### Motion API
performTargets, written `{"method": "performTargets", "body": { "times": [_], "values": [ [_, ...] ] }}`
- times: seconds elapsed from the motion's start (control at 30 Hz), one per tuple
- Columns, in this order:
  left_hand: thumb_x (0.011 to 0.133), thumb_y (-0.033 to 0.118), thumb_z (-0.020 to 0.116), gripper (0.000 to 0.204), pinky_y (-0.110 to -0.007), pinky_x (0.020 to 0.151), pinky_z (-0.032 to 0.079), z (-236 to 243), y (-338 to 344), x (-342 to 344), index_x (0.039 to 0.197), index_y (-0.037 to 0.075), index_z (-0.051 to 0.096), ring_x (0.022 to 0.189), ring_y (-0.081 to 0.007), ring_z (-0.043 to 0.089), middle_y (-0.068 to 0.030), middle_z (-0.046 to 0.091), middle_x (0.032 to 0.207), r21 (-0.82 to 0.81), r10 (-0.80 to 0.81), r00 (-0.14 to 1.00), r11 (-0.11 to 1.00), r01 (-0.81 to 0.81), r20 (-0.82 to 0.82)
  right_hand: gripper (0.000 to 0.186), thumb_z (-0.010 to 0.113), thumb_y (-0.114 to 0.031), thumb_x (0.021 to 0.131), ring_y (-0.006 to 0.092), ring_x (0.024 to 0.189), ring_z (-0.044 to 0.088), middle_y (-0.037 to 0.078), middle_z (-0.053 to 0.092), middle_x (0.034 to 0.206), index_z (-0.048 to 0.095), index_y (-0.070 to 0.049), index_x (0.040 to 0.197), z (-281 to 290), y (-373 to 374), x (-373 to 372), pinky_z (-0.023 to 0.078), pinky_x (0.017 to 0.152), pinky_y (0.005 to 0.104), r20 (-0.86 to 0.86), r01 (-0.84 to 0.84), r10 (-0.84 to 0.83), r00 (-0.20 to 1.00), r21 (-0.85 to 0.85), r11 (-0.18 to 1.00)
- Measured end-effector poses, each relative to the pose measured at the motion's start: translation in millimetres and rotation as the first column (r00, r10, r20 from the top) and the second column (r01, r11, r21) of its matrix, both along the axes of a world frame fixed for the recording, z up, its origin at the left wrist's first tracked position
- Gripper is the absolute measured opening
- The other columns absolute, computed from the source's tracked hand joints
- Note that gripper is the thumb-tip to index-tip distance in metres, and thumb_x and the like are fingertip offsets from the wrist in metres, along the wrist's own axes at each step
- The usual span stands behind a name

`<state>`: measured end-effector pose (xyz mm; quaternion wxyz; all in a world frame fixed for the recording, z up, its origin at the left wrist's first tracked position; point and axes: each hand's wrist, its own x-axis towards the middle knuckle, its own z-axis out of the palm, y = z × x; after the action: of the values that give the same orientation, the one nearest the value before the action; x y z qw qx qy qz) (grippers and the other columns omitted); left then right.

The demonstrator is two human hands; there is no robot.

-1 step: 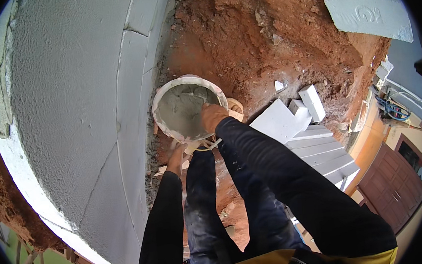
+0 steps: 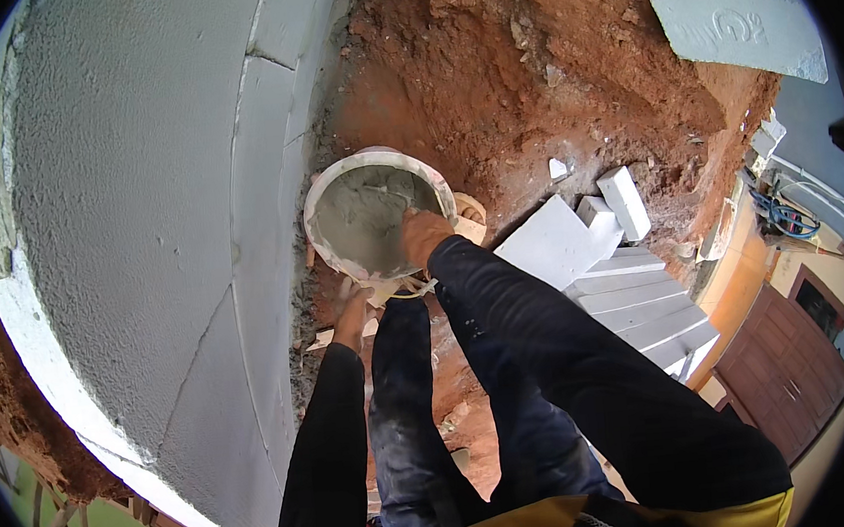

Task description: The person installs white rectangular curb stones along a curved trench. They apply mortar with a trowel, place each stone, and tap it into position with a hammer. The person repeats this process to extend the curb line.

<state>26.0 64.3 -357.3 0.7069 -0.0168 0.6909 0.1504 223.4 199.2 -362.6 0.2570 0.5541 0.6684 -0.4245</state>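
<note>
A round white-rimmed bucket (image 2: 322, 240) stands on the ground in front of my legs. Wet grey mortar (image 2: 363, 218) fills much of it. My right hand (image 2: 426, 235) is closed and reaches over the right side of the rim, down at the mortar. Whatever its fingers grip is hidden beneath the hand. At the bucket's near edge, my left hand (image 2: 352, 320) is closed on the rim, with a pale yellowish piece (image 2: 384, 293) beside its fingertips.
A grey block wall (image 2: 134, 188) rises close on my left. Rough reddish soil (image 2: 495, 66) lies ahead. White blocks (image 2: 636, 295) are stacked to the right, near smaller offcuts (image 2: 623, 203). Another large block (image 2: 740, 25) stands at the far right. Behind the bucket's right side sits an orange-brown object (image 2: 470, 217).
Both hands stay at the bucket. The view has shifted very slightly, and little else differs.
</note>
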Motion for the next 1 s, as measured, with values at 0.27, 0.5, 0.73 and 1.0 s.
{"method": "performTargets", "body": {
  "times": [0.27, 0.5, 0.73, 1.0],
  "values": [
    [0.097, 0.019, 0.07, 0.066, -0.042, 0.121, 0.04, 91, -22, -6, 0.155, -0.003, 0.049, 0.15, -0.0325, 0.048, -0.0238, 0.052, 0.158, 0.214, -0.134, 0.946, 0.956, 0.201, -0.294, 0.04, 0.055, -0.022, 0.104, 0.0425, 0.105, 0.075, 0.026, 0.077, 0.11, 0.07, 0.011, 0.122, -61, -106, -26, 0.059, 0.093, 0.0479, -0.11, 0.075, -0.09, 0.99, -0.137, 0.988],
    [0.102, 0.006, 0.064, 0.045, -0.037, 0.115, 0.046, 199, -24, -12, 0.145, -0.003, 0.058, 0.134, -0.0249, 0.061, -0.0174, 0.065, 0.143, 0.308, -0.139, 0.946, 0.923, 0.231, -0.294, 0.056, 0.06, -0.051, 0.104, 0.0337, 0.104, 0.073, 0.018, 0.076, 0.114, 0.07, -0.001, 0.127, -131, -132, 14, 0.057, 0.093, 0.0425, -0.824, 0.328, -0.368, 0.43, -0.238, 0.914],
    [0.102, 0.002, 0.064, 0.036, -0.04, 0.111, 0.051, 274, 18, 3, 0.138, -0.003, 0.061, 0.128, -0.0235, 0.065, -0.0157, 0.07, 0.135, 0.408, -0.095, 0.94, 0.883, 0.231, -0.326, 0.084, 0.051, -0.073, 0.101, 0.0411, 0.103, 0.072, 0.027, 0.075, 0.108, 0.074, 0.006, 0.121, -31, -97, 39, 0.056, 0.099, 0.0442, -0.256, 0.19, -0.278, 0.926, -0.32, 0.928],
    [0.106, 0.008, 0.058, 0.032, -0.047, 0.096, 0.065, 327, 246, 71, 0.136, -0.002, 0.064, 0.116, -0.0282, 0.073, -0.0198, 0.073, 0.128, 0.882, 0.132, 0.873, 0.113, 0.457, -0.469, 0.06, 0.066, -0.057, 0.094, 0.0422, 0.102, 0.074, 0.024, 0.077, 0.105, 0.078, -0.001, 0.107, -11, -121, 68, 0.058, 0.093, 0.0501, -0.313, 0.329, -0.357, 0.88, -0.139, 0.934]
  ]
}}
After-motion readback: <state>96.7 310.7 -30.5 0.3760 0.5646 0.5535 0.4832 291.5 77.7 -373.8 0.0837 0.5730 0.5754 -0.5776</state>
